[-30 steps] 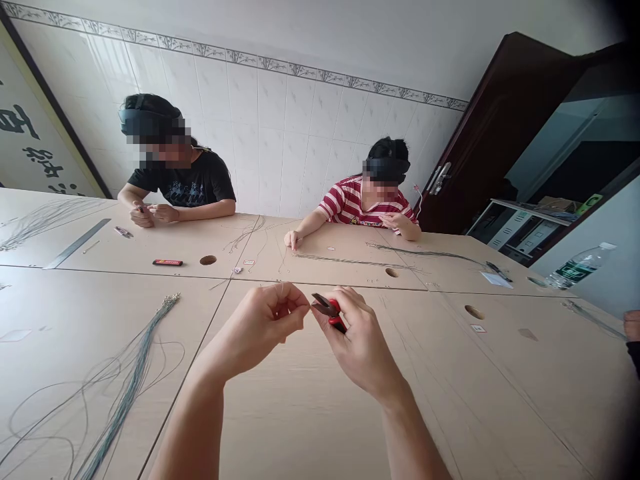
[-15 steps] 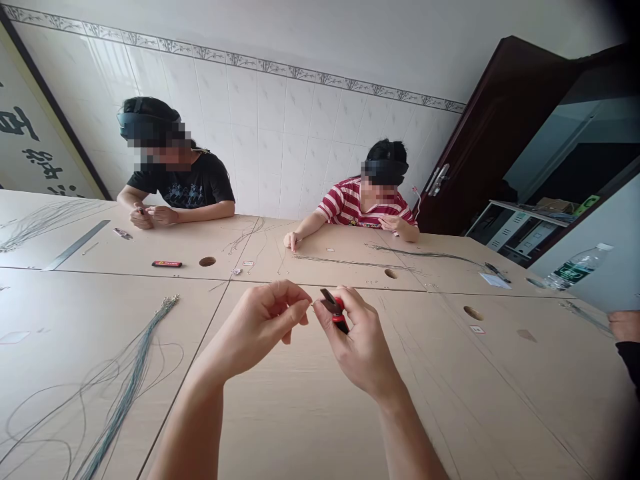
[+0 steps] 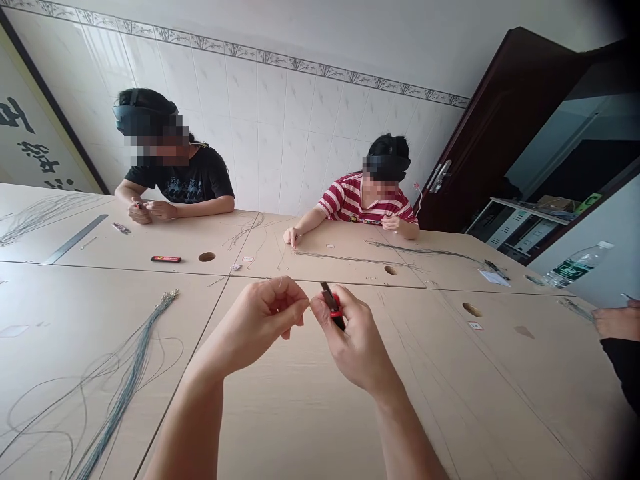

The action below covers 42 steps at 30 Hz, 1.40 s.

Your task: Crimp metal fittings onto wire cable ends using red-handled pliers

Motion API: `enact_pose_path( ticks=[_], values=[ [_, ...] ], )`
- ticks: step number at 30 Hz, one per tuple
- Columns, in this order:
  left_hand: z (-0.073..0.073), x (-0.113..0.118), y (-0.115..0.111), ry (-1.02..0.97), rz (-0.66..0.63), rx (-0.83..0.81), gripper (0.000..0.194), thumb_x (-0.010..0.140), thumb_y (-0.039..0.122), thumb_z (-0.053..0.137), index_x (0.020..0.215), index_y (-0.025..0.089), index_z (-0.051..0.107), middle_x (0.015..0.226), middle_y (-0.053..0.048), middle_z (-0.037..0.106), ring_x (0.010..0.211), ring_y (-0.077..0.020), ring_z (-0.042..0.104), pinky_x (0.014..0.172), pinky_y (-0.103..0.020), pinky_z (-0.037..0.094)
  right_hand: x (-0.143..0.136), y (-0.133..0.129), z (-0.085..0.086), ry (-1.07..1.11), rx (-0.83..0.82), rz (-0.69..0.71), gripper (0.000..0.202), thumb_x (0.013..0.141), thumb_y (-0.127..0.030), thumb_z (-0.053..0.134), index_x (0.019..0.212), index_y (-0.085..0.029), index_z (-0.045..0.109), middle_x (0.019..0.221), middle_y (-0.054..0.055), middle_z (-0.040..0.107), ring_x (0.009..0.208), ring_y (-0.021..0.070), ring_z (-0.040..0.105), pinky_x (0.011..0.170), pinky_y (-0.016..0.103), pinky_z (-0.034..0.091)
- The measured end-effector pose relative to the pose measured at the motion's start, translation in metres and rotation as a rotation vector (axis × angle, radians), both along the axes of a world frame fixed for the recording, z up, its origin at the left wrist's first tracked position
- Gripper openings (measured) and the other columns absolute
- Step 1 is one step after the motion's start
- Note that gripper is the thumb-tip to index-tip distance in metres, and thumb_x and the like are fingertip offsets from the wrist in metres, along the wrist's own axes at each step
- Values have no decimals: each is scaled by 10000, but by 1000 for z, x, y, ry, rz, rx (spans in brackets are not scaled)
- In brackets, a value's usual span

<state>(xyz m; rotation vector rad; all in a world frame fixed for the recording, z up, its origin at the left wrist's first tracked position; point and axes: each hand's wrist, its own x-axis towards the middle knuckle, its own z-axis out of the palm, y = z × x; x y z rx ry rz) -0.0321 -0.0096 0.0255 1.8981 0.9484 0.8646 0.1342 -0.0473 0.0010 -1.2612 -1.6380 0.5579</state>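
One pair of pliers [image 3: 332, 305] sits clasped in your right hand [image 3: 356, 335], jaws tilted up-left beside your left hand [image 3: 267, 319], whose fingertips [image 3: 302, 306] pinch together, contents indiscernible.

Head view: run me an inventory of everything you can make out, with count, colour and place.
Table: 1, beige, across the view
Cords: several bundles, blue-green to grey, largest near left
Pliers: 1, red and dark, held at centre
Strip: 1, grey, far left
Bar: 1, red and black, left of centre
Holes: at least 3, dark, in table
Papers: several, white, on table
Bottle: 1, clear and green, far right
People opposite: 2, black shirt and striped shirt, far side
Third person's sleeve: 1, black, right edge
Tiled wall: 1, white, behind them
Door: 1, dark brown, back right
Shelf: 1, whitish, beyond door
Banner: 1, pale, back left
Left hand: 1, bare, centre, pinched closed
Right hand: 1, bare, centre, on pliers
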Motion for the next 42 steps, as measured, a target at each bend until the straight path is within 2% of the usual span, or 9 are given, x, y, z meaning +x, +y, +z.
enact_pose_path(
  ticks=[5, 10, 20, 25, 31, 37, 42],
  values=[
    [-1, 1, 1, -40, 9, -5, 130, 876, 209, 559, 762, 178, 613, 641, 50, 590, 509, -51, 527, 467, -151, 420, -2, 0, 1, 138, -117, 45, 302, 944, -410, 489, 729, -208, 428, 639, -54, 363, 558, 97, 295, 509, 239, 276],
    [-2, 0, 3, -124, 27, -2, 111, 875, 193, 561, 771, 177, 598, 643, 56, 586, 504, -43, 521, 480, -149, 430, 0, 2, 4, 257, -115, 50, 300, 932, -446, 515, 761, -199, 510, 638, -54, 327, 570, 94, 289, 512, 236, 266],
    [-5, -1, 6, -105, 25, 30, 118, 852, 123, 548, 761, 183, 592, 654, 67, 585, 512, -34, 515, 482, -138, 419, 1, 1, 5, 300, -190, 175, 269, 920, -404, 552, 746, -198, 551, 655, -42, 351, 605, 103, 293, 541, 250, 268],
    [-7, 1, 6, -88, 28, 32, 127, 869, 152, 532, 758, 186, 584, 634, 63, 570, 519, -49, 520, 492, -156, 433, 0, 1, 3, 252, -183, 142, 254, 917, -391, 556, 748, -203, 547, 645, -47, 363, 600, 103, 302, 545, 249, 274],
    [-5, 4, 4, -100, 57, 38, 127, 861, 146, 532, 748, 182, 577, 587, 68, 529, 492, -49, 496, 471, -154, 419, -1, 2, 1, 131, -78, 45, 236, 914, -369, 561, 758, -198, 515, 732, -24, 478, 667, 111, 389, 615, 249, 334],
    [-4, 2, 4, -130, 9, 21, 176, 914, 288, 537, 811, 178, 627, 683, 30, 613, 499, -53, 514, 462, -168, 414, 2, 1, 6, 173, -87, 103, 250, 935, -383, 535, 767, -198, 520, 701, -37, 488, 613, 94, 365, 558, 234, 308],
    [-3, -3, 3, -108, 29, 26, 131, 892, 261, 570, 811, 184, 638, 648, 37, 588, 509, -59, 515, 454, -165, 394, 3, -2, 8, 143, -106, 122, 252, 935, -391, 530, 776, -197, 531, 718, -26, 505, 614, 99, 368, 546, 238, 303]
  ],
)
